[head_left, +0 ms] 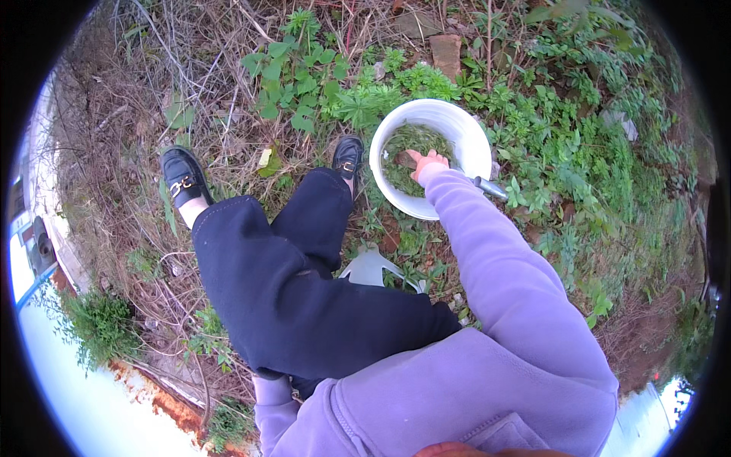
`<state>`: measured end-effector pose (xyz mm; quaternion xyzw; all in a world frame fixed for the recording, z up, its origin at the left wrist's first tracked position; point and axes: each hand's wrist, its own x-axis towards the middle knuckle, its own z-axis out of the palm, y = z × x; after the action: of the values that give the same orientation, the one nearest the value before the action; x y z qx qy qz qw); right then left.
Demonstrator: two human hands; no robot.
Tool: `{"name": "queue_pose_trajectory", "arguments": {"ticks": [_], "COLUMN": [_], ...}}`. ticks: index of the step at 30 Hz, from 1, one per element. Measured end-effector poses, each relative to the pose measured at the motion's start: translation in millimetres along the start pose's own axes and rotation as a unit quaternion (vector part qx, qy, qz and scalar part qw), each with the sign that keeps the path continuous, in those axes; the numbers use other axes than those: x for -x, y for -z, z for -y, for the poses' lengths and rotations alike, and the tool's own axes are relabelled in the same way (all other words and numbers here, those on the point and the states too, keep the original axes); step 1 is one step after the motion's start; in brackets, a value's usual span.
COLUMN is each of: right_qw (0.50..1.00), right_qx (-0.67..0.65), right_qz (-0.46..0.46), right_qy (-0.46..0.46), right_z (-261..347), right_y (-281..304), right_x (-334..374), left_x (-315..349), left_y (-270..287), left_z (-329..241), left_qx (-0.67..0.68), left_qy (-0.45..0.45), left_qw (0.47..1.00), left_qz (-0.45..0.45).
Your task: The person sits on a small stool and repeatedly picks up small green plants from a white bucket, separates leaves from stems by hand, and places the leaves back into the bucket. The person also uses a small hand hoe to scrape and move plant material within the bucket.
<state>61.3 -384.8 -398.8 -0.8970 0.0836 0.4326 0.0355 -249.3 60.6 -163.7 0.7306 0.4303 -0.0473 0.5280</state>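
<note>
Right hand point(428, 166) reaches inside the white bucket point(475, 145); whether its fingers pinch anything, I cannot tell. Loose greens point(419, 137) lie beneath and around it, without one long axis. Left hand is hidden. Grey handle point(491, 188) juts beside the right sleeve point(487, 244); beyond are leafy weeds point(426, 82) and a reddish brick point(445, 55).

Outdoor site, daylight. Ground at left is covered with dry, matted twigs point(202, 68); at right, with dense green weeds point(563, 145). A reddish brick point(445, 55) lies near the upper edge; a pale scrap point(620, 124), material unclear, lies among the weeds. Lower left: a green shrub point(99, 324), orange soil point(152, 392) and bright, pale sky point(68, 388).
</note>
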Motion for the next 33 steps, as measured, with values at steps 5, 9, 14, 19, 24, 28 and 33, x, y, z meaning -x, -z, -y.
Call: {"name": "queue_pose_trajectory", "arguments": {"ticks": [5, 9, 14, 19, 24, 28, 33], "right_qw": [0.996, 0.999, 0.999, 0.985, 0.877, 0.787, 0.722], "right_qx": [0.084, 0.025, -0.031, -0.165, -0.461, -0.592, -0.645], "right_qz": [-0.006, 0.025, 0.008, 0.011, 0.011, -0.029, -0.083], "right_qy": [-0.009, 0.003, 0.014, 0.045, 0.136, 0.170, 0.235], "right_z": [20.7, 21.0, 17.2, 4.1, -21.6, -44.2, -57.0], "right_y": [-25.6, -37.8, -41.8, -21.4, 7.1, 29.4, 74.3], "right_x": [-22.8, -40.3, -51.7, -41.5, 23.2, 101.1, 182.6], "left_x": [-11.9, -18.5, -19.5, -14.6, -9.5, -16.9, -32.2], "left_y": [-26.4, -40.0, -44.7, -45.0, -46.7, -48.0, -45.6], "left_z": [-8.7, -10.1, -12.1, -14.4, -24.7, -48.0, -88.1], "left_qx": [-0.007, -0.008, -0.014, -0.017, -0.016, -0.023, -0.052], "left_qy": [0.013, 0.018, 0.009, -0.007, -0.047, -0.105, -0.212], "left_qw": [1.000, 1.000, 0.999, 0.999, 0.997, 0.991, 0.971], "left_qz": [0.022, 0.022, 0.029, 0.041, 0.058, 0.080, 0.097]}}
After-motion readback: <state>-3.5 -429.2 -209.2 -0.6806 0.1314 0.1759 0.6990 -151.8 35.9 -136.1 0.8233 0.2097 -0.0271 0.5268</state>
